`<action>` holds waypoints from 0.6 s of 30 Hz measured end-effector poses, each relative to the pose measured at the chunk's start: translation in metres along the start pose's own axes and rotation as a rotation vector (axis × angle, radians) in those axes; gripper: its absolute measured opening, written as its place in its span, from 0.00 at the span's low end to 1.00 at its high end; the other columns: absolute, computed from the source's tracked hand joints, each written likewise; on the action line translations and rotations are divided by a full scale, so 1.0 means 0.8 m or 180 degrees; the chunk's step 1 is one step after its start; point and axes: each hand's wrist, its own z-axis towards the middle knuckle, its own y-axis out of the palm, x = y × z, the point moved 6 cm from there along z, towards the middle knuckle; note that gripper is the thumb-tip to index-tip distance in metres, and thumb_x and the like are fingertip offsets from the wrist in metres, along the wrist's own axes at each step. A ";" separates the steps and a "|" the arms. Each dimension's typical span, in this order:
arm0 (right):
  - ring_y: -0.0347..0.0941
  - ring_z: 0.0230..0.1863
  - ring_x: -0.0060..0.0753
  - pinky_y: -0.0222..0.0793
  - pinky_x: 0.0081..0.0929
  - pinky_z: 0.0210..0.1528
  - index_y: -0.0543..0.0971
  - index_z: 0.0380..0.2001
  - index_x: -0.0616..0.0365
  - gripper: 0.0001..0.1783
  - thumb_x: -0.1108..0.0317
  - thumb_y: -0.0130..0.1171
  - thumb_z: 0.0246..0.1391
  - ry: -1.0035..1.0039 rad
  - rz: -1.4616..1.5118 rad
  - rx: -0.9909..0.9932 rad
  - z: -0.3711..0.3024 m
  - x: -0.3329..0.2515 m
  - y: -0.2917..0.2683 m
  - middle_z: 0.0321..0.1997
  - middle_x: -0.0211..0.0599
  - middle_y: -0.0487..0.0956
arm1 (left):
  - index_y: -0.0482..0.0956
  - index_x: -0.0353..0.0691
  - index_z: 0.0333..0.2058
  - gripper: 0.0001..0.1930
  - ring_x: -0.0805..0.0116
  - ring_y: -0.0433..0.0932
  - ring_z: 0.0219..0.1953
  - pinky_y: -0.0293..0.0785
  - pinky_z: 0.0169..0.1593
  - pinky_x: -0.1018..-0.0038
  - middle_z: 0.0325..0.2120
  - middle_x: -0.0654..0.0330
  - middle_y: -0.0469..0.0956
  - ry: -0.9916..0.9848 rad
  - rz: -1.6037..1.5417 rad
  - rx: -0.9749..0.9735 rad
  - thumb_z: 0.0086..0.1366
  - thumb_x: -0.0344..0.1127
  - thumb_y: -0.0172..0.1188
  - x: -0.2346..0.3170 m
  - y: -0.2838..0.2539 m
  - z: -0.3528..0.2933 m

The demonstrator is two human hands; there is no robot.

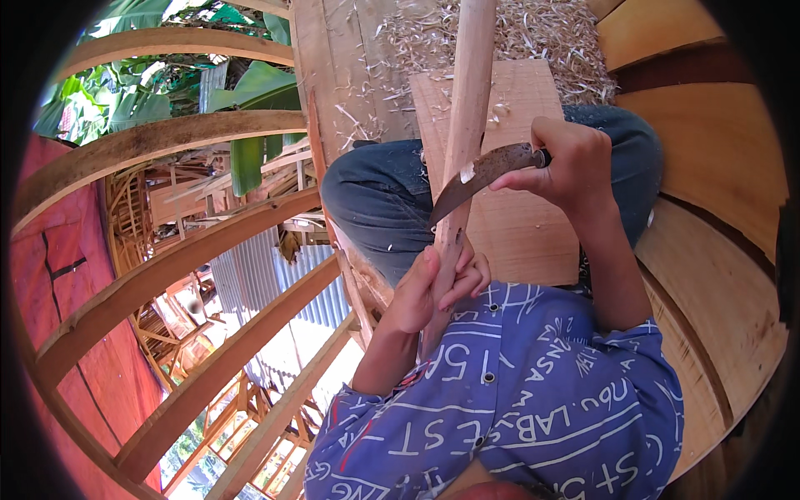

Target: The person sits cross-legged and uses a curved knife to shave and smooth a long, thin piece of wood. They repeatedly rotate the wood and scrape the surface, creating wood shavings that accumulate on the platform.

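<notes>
A long pale wooden pole (472, 79) runs from the top of the view down toward my chest, over a flat board (525, 225) that lies across my lap. Near its lower end my left hand (433, 287) is wrapped round the pole. My right hand (575, 162) grips the dark handle of a curved knife (492, 172), thumb toward the blade. The dark, stained blade crosses the pole above my left hand, with a small pale wood chip on it. Whether the edge bites into the wood I cannot tell.
Curled wood shavings (554, 37) are heaped beyond the board, with more on the planks (358, 83). My bent legs (375, 192) flank the board. Wooden rails (192, 250) stand at the left, with banana leaves (258, 87) and corrugated sheets outside. A plank wall (708, 158) curves along the right.
</notes>
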 end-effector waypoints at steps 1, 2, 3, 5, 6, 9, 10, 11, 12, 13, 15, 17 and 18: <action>0.68 0.11 0.39 0.61 0.28 0.14 0.68 0.07 0.55 0.41 0.22 0.59 0.25 0.0053 -0.0016 -0.0032 0.001 0.003 0.001 0.08 0.35 0.66 | 0.61 0.41 0.29 0.31 0.68 0.62 0.26 0.58 0.35 0.76 0.09 0.68 0.57 0.0016 0.0003 -0.0011 0.64 0.69 0.36 0.000 0.000 0.000; 0.68 0.11 0.39 0.61 0.28 0.14 0.68 0.07 0.55 0.41 0.22 0.59 0.25 0.0107 -0.0033 -0.0064 0.003 0.006 0.002 0.07 0.35 0.66 | 0.61 0.41 0.29 0.31 0.68 0.62 0.26 0.58 0.35 0.76 0.09 0.68 0.57 0.0031 0.0006 -0.0023 0.64 0.69 0.36 0.000 -0.001 0.000; 0.68 0.11 0.39 0.61 0.28 0.14 0.68 0.07 0.55 0.42 0.21 0.58 0.26 0.0156 -0.0048 -0.0095 0.005 0.010 0.003 0.07 0.35 0.66 | 0.60 0.41 0.29 0.31 0.68 0.61 0.26 0.58 0.35 0.76 0.09 0.68 0.57 0.0052 0.0010 -0.0033 0.63 0.69 0.36 -0.001 0.000 -0.001; 0.67 0.10 0.39 0.61 0.29 0.14 0.68 0.07 0.55 0.42 0.21 0.57 0.27 0.0305 -0.0159 -0.0045 0.006 0.027 0.006 0.06 0.36 0.65 | 0.61 0.41 0.29 0.31 0.69 0.61 0.25 0.58 0.35 0.76 0.09 0.68 0.57 -0.0006 0.0021 0.0029 0.63 0.69 0.35 -0.005 0.000 -0.001; 0.67 0.10 0.39 0.61 0.29 0.13 0.68 0.07 0.55 0.42 0.21 0.57 0.27 0.0376 -0.0204 -0.0009 0.009 0.034 0.009 0.06 0.36 0.65 | 0.61 0.41 0.29 0.31 0.69 0.61 0.25 0.58 0.35 0.76 0.09 0.68 0.57 -0.0031 0.0040 0.0065 0.63 0.69 0.35 -0.006 -0.001 -0.001; 0.67 0.10 0.39 0.60 0.29 0.13 0.67 0.06 0.56 0.43 0.20 0.56 0.29 0.0670 -0.0108 -0.0089 0.016 0.045 0.015 0.05 0.36 0.64 | 0.61 0.42 0.29 0.31 0.69 0.61 0.25 0.58 0.35 0.76 0.09 0.68 0.57 -0.0031 0.0019 0.0077 0.63 0.69 0.35 -0.009 -0.007 0.003; 0.67 0.10 0.40 0.61 0.30 0.13 0.67 0.06 0.56 0.43 0.20 0.56 0.29 0.0650 -0.0111 -0.0054 0.017 0.044 0.017 0.06 0.37 0.65 | 0.61 0.42 0.29 0.31 0.69 0.62 0.25 0.59 0.35 0.76 0.09 0.68 0.57 -0.0013 -0.0048 0.0067 0.64 0.69 0.35 -0.011 -0.010 0.002; 0.67 0.10 0.41 0.61 0.31 0.13 0.67 0.06 0.56 0.43 0.20 0.56 0.29 0.0629 -0.0111 -0.0020 0.017 0.041 0.020 0.06 0.37 0.65 | 0.61 0.42 0.29 0.31 0.69 0.62 0.25 0.59 0.35 0.76 0.09 0.68 0.57 0.0006 -0.0115 0.0059 0.64 0.69 0.35 -0.014 -0.013 0.000; 0.68 0.11 0.42 0.62 0.31 0.14 0.67 0.06 0.57 0.43 0.20 0.56 0.30 0.0612 -0.0114 0.0012 0.017 0.039 0.023 0.06 0.37 0.66 | 0.61 0.42 0.29 0.31 0.69 0.62 0.25 0.59 0.36 0.76 0.09 0.68 0.57 0.0021 -0.0183 0.0050 0.64 0.69 0.36 -0.015 -0.015 -0.001; 0.67 0.11 0.39 0.62 0.31 0.15 0.67 0.06 0.57 0.44 0.21 0.55 0.31 0.0608 -0.0138 0.0108 0.017 0.040 0.024 0.06 0.37 0.65 | 0.61 0.42 0.29 0.31 0.69 0.62 0.25 0.60 0.36 0.76 0.09 0.68 0.57 0.0015 -0.0167 0.0062 0.64 0.68 0.36 -0.015 -0.014 -0.001; 0.65 0.11 0.35 0.62 0.32 0.17 0.68 0.07 0.59 0.44 0.21 0.54 0.34 0.0596 -0.0164 0.0296 0.019 0.051 0.027 0.06 0.37 0.65 | 0.61 0.42 0.29 0.30 0.69 0.62 0.25 0.60 0.37 0.76 0.09 0.69 0.57 0.0008 -0.0128 0.0108 0.64 0.68 0.37 -0.014 -0.011 -0.001; 0.54 0.16 0.24 0.54 0.33 0.19 0.63 0.10 0.63 0.44 0.25 0.50 0.45 0.1923 0.0970 0.0310 0.029 0.135 0.025 0.09 0.31 0.57 | 0.62 0.42 0.29 0.30 0.69 0.62 0.25 0.60 0.37 0.76 0.08 0.69 0.56 -0.0355 -0.0092 -0.0006 0.64 0.68 0.38 -0.037 0.007 -0.013; 0.54 0.17 0.22 0.53 0.31 0.19 0.62 0.10 0.64 0.44 0.28 0.49 0.48 0.2244 0.0565 0.0589 0.025 0.206 -0.003 0.10 0.29 0.57 | 0.62 0.41 0.29 0.30 0.68 0.63 0.25 0.61 0.38 0.76 0.08 0.69 0.56 -0.0570 -0.0057 -0.0153 0.64 0.67 0.38 -0.045 0.015 -0.016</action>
